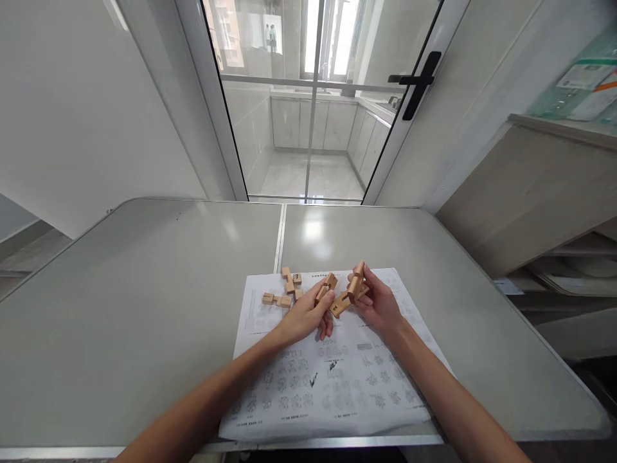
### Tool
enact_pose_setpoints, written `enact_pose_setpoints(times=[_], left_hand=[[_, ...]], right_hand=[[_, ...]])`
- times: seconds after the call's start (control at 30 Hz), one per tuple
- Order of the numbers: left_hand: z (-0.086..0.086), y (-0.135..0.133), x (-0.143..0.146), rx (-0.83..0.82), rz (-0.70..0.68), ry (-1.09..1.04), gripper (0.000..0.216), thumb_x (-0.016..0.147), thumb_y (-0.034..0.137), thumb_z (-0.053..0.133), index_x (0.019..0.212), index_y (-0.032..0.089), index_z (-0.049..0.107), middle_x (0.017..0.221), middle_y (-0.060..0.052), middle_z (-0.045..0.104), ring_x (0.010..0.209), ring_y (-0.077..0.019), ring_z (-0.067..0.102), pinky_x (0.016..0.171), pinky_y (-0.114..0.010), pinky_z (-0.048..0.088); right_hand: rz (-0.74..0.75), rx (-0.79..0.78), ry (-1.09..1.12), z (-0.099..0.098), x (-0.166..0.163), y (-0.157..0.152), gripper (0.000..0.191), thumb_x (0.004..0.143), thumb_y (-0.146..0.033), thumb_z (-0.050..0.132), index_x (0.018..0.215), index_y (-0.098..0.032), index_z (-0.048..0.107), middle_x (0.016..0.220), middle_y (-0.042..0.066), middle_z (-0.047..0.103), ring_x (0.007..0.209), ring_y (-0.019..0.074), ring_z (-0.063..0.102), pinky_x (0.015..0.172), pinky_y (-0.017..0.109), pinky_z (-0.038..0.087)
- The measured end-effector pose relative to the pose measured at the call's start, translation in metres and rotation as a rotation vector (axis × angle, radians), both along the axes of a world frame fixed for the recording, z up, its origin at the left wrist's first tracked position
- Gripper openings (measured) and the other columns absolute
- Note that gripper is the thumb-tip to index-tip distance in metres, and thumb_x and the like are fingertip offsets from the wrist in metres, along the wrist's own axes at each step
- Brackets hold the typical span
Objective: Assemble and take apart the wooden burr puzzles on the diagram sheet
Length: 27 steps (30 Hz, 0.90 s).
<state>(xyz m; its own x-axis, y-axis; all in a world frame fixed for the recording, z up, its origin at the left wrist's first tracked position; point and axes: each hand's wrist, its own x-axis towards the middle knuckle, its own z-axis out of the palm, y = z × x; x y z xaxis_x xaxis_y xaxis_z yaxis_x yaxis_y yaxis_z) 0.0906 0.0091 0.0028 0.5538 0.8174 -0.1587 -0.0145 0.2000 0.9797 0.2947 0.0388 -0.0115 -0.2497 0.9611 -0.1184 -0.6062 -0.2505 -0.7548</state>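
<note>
My left hand (304, 315) is closed around a notched wooden puzzle piece (326, 287), held just above a printed instruction sheet (332, 379). My right hand (378, 302) grips a small cluster of joined wooden pieces (351, 294), one of them marked with a dark number. The two held parts nearly touch at the middle of the sheet. Several loose wooden pieces (285, 290) lie on the sheet's far left corner, just beyond my left hand.
The sheet lies on a grey folding table (144, 289) with a centre seam. A glass sliding door (313, 96) with a black handle stands behind the table. A beige cabinet (535, 186) with shelves is at the right.
</note>
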Motion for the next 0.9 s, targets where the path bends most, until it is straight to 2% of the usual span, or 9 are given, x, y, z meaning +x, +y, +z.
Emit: enact_pose_setpoints(times=[0.13,0.23,0.33,0.4,0.47,0.53,0.7,0.83,0.9], left_hand=[[0.004,-0.004,0.001,-0.035,0.043,0.015,0.083,0.107,0.061,0.049,0.170,0.019,0.015,0.073,0.003,0.064,0.049,-0.0141,0.066,0.043,-0.023,0.051],[0.007,-0.005,0.001,-0.057,0.044,0.027,0.083,0.107,0.061,0.048,0.171,0.022,0.012,0.078,0.002,0.064,0.048,-0.0142,0.067,0.040,-0.023,0.053],[0.008,-0.006,0.000,-0.046,0.008,0.029,0.073,0.106,0.064,0.047,0.164,0.024,0.028,0.080,0.002,0.065,0.046,-0.0145,0.068,0.037,-0.023,0.052],[0.010,-0.006,-0.001,-0.026,-0.033,0.044,0.062,0.105,0.066,0.046,0.148,0.021,0.046,0.081,0.001,0.066,0.045,-0.0133,0.067,0.036,-0.021,0.051],[0.011,-0.007,-0.002,0.001,-0.077,0.058,0.054,0.105,0.067,0.046,0.129,0.019,0.057,0.082,-0.001,0.069,0.044,-0.0117,0.066,0.035,-0.019,0.049],[0.013,-0.007,-0.003,0.019,-0.112,0.062,0.051,0.105,0.066,0.049,0.118,0.018,0.060,0.084,-0.002,0.072,0.044,-0.0107,0.065,0.035,-0.017,0.047],[0.015,-0.006,-0.004,0.017,-0.144,0.078,0.049,0.100,0.063,0.060,0.119,0.017,0.064,0.089,-0.006,0.078,0.044,-0.0101,0.065,0.036,-0.017,0.048],[0.017,-0.004,-0.006,-0.013,-0.141,0.070,0.048,0.097,0.061,0.066,0.112,0.016,0.066,0.097,-0.010,0.080,0.046,-0.0107,0.068,0.037,-0.018,0.049],[0.018,-0.004,-0.007,-0.030,-0.158,0.066,0.047,0.097,0.062,0.066,0.107,0.016,0.065,0.093,-0.009,0.081,0.044,-0.0105,0.066,0.036,-0.019,0.048]], right_hand=[[0.019,-0.036,0.139,-0.001,0.001,0.000,0.030,0.086,-0.043,0.087,0.087,-0.022,0.066,0.063,-0.009,0.051,0.040,0.0028,0.026,0.035,0.013,0.035],[0.018,-0.043,0.173,0.000,0.002,0.000,0.028,0.087,-0.042,0.087,0.087,-0.022,0.067,0.063,-0.009,0.053,0.039,0.0029,0.029,0.035,0.013,0.037],[0.015,-0.040,0.166,0.002,0.001,-0.001,0.028,0.086,-0.042,0.086,0.087,-0.022,0.067,0.066,-0.008,0.055,0.039,0.0029,0.028,0.035,0.014,0.037],[0.006,-0.036,0.139,0.003,0.000,-0.001,0.029,0.085,-0.044,0.087,0.087,-0.022,0.067,0.067,-0.008,0.056,0.040,0.0031,0.026,0.035,0.015,0.034],[-0.007,-0.029,0.096,0.005,-0.001,-0.002,0.031,0.084,-0.046,0.086,0.086,-0.023,0.067,0.067,-0.008,0.056,0.040,0.0041,0.025,0.035,0.018,0.031],[-0.012,-0.018,0.054,0.006,-0.002,-0.002,0.033,0.084,-0.049,0.086,0.083,-0.023,0.065,0.067,-0.008,0.055,0.041,0.0053,0.023,0.036,0.020,0.029],[0.010,-0.016,0.018,0.007,-0.004,-0.004,0.036,0.085,-0.054,0.084,0.081,-0.023,0.066,0.059,-0.009,0.045,0.043,0.0066,0.020,0.039,0.020,0.030],[-0.021,-0.016,0.030,0.009,-0.006,-0.006,0.036,0.083,-0.053,0.087,0.083,-0.023,0.068,0.079,-0.004,0.063,0.047,0.0060,0.035,0.045,0.021,0.044],[-0.049,-0.020,0.054,0.010,-0.006,-0.006,0.036,0.083,-0.052,0.087,0.081,-0.023,0.067,0.086,-0.003,0.065,0.054,0.0082,0.045,0.050,0.022,0.050]])
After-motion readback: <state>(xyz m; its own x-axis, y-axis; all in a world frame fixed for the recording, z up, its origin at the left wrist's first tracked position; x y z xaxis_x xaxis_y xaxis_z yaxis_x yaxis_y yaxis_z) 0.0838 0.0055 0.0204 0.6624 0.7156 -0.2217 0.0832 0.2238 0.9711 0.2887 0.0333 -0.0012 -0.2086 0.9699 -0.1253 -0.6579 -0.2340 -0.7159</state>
